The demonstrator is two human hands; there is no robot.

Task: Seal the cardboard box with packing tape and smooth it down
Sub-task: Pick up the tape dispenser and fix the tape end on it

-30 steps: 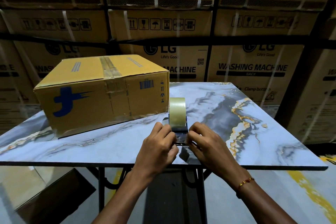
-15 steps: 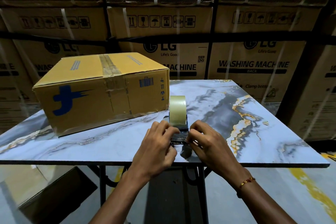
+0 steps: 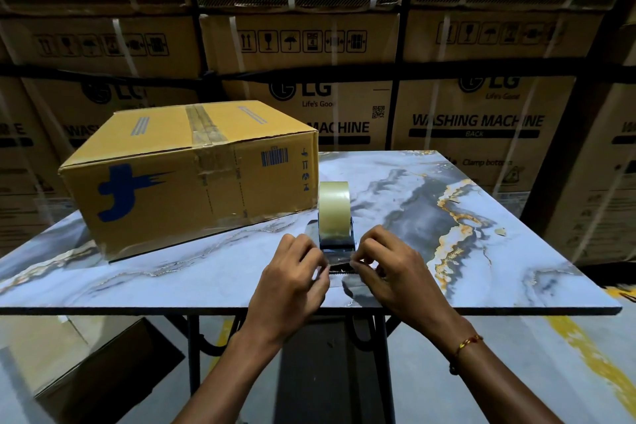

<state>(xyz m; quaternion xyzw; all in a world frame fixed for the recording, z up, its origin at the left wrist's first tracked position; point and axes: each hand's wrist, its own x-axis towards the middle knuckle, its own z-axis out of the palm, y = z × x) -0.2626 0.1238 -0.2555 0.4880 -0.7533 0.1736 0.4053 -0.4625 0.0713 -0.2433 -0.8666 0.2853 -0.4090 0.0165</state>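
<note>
Left hand (image 3: pixel 292 272) and right hand (image 3: pixel 389 268) pinch tape end at dispenser (image 3: pixel 335 217), 6 o'clock | cardboard box (image 3: pixel 192 179) sits 10 o'clock on table (image 3: pixel 481 279) | tip: peel evenly, keep strip flat, unwrinkled.

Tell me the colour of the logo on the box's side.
Dark blue logo, clearest in the head view.

Before me, a marbled worktop (image 3: pixel 516 268) on black legs, strapped washing-machine cartons (image 3: pixel 475 120) stacked behind, grey floor (image 3: pixel 499 372) dim.
</note>
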